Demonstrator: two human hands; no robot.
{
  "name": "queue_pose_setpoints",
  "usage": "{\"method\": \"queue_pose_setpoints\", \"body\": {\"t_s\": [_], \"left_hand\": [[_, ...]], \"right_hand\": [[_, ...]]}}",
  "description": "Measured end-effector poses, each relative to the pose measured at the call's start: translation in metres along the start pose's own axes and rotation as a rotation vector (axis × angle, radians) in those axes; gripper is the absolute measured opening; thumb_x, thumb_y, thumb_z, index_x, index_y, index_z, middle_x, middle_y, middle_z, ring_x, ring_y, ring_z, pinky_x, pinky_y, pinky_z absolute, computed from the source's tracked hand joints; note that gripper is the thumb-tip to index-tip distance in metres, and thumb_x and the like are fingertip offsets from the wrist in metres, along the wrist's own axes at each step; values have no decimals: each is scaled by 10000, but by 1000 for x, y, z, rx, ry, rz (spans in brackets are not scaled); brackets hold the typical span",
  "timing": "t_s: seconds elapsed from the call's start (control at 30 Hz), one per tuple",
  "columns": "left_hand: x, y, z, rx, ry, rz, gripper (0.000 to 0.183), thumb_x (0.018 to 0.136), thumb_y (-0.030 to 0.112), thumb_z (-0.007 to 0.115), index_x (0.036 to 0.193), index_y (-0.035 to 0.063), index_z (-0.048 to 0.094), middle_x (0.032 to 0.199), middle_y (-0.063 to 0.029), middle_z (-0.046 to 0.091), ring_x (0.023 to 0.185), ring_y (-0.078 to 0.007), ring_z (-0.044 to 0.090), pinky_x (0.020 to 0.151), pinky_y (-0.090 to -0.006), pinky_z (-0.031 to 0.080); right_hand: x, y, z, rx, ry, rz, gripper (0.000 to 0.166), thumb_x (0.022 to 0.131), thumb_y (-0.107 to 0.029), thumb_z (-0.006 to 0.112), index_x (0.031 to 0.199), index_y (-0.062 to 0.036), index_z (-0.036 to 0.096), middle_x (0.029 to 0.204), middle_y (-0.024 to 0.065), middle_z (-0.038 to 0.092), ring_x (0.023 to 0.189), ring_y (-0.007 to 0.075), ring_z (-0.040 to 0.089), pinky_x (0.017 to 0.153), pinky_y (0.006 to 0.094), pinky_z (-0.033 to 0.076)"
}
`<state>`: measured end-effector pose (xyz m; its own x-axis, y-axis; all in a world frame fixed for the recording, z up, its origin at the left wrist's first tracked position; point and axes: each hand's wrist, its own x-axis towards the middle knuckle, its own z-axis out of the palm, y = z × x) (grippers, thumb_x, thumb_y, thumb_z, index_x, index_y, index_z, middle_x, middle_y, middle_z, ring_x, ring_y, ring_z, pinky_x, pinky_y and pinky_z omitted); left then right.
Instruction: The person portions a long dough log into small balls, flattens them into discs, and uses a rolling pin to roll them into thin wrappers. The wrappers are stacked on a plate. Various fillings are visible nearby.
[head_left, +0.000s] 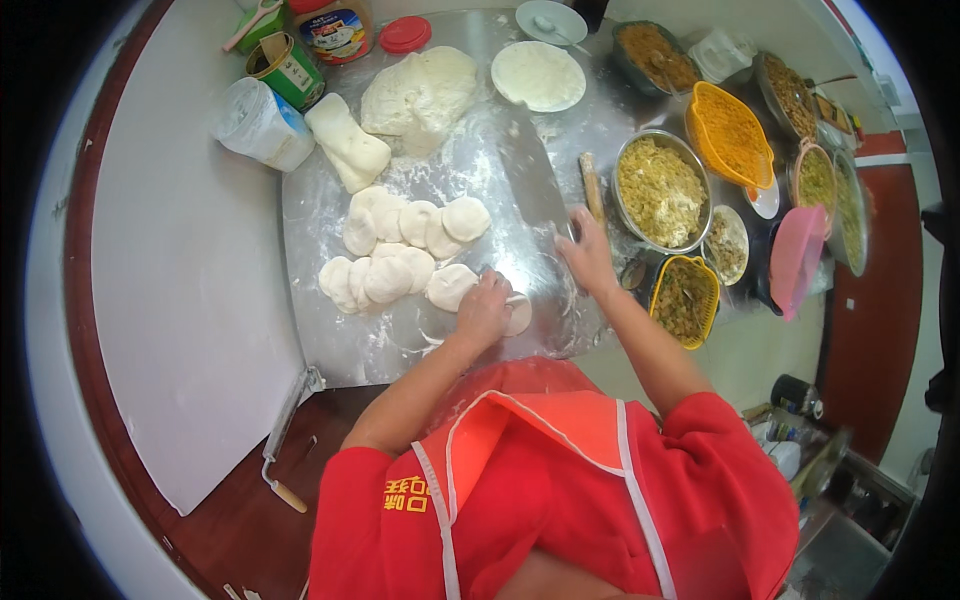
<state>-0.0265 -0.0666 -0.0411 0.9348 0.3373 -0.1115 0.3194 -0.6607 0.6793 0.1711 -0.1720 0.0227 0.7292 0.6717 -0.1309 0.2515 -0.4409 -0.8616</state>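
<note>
On a floured metal worktop (405, 345), my left hand (486, 306) rests at a flattened dough round (519, 315); its fingers bend over the edge, and whether they grip it cannot be told. Another dough round (452, 287) lies just left of that hand. My right hand (586, 251) is beside a wooden rolling pin (592, 187), fingers partly curled, at the edge of a dark, smooth area of the top; what it touches is unclear. Overlapping dough rounds (390, 279) lie in two groups further left. Behind them are a large dough mass (420, 94) and a long dough piece (349, 142).
A steel bowl of yellowish filling (660, 191), an orange basket (731, 135) and a yellow-rimmed basket (684, 301) crowd the right side. A plate with a flat white disc (538, 76) stands at the back. A white tub (266, 127) and green tin (289, 73) stand back left.
</note>
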Motion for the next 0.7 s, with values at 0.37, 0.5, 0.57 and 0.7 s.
{"method": "queue_pose_setpoints", "body": {"t_s": [0.37, 0.5, 0.57, 0.7], "left_hand": [[18, -5, 36, -689, 201, -465, 366, 837, 210, 656, 1154, 37, 595, 1011, -180, 703, 963, -297, 679, 858, -396, 512], [24, -3, 26, -573, 83, -521, 341, 811, 267, 690, 1053, 27, 664, 941, -192, 702, 942, -321, 678, 842, -408, 509], [23, -17, 31, -467, 121, -461, 371, 801, 286, 700, 1064, 28, 655, 967, -204, 691, 932, -335, 670, 829, -421, 503], [38, -19, 35, -884, 145, -555, 338, 832, 166, 667, 1117, -9, 621, 1055, -155, 688, 957, -277, 654, 849, -379, 495]], "right_hand": [[184, -26, 80, -76, -21, -82, 358, 796, -138, 651, 1137, -27, 648, 1128, 207, 658, 1017, 339, 647, 888, 437, 498], [83, 15, 43, -446, 204, -323, 471, 807, -131, 639, 1254, 2, 578, 1349, 215, 527, 1246, 371, 499, 1042, 443, 420], [40, 30, 21, -741, 227, -331, 494, 822, -62, 590, 1293, 67, 518, 1416, 254, 448, 1298, 400, 434, 1077, 445, 391], [30, 72, 3, -849, 337, -283, 497, 802, 38, 528, 1292, 109, 482, 1378, 280, 466, 1261, 423, 464, 1070, 455, 399]]}}
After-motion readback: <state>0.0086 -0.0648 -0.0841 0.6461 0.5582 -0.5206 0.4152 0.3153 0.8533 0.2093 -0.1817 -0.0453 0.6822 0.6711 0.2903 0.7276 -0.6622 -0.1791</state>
